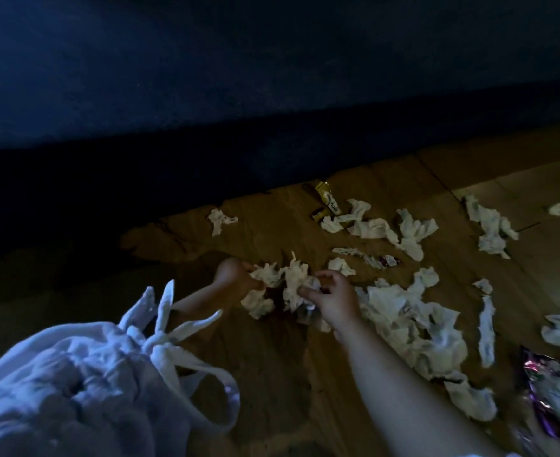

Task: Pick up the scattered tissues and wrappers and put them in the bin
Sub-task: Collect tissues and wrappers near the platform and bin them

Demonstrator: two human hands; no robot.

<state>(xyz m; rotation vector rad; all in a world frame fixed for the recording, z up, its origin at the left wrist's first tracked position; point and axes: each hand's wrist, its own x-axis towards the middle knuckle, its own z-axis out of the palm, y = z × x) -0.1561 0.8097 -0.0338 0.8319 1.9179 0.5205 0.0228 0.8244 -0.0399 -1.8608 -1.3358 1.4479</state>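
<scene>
A dark blue surface [206, 77] filled everything beyond our fingertips, and the wooden floor [272, 374] ran beneath them. A white garment with drawstrings [74, 374] hung on the near side of the left fingers. The biggest heap of tissues [413, 324] lay just right of the right fingers, and a purple foil wrapper [555, 394] sat well beyond that heap.

Between the two hands was the clump of tissues [293, 282]. Our left hand [236, 275] had its fingers curled into the clump's left edge. Our right hand [333, 300] had thumb and fingers bent round its right side, pinching it. A yellow wrapper [328, 199] lay further out past the fingers, and a small purple wrapper [389, 260] lay just past the right fingertips. We saw no bin.

We judged the tissues almost weightless, soft and easy to tear, so they were best bunched from the middle into a ball. The foil wrappers looked slick and crinkly, better pinched at a crimped end.
</scene>
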